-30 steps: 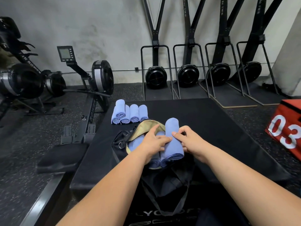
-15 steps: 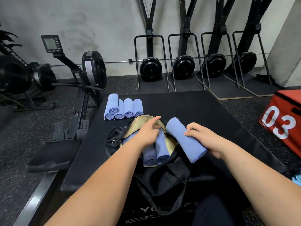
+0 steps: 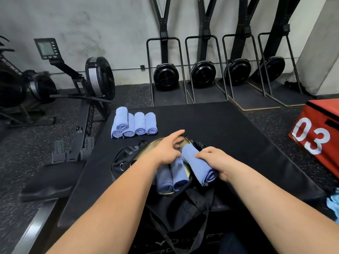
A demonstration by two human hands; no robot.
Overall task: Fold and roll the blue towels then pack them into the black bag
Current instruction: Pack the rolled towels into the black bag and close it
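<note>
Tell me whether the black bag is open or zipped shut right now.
Open. The bag gapes wide: its tan lining shows and two rolled blue towels lie inside.

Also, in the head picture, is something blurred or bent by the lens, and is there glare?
Head view: the fingers of the left hand over the black bag look slightly motion-blurred; the rolled towel in the right hand is sharp; the wide lens tilts the red box and wall machines; light is soft, without strong glare.
</note>
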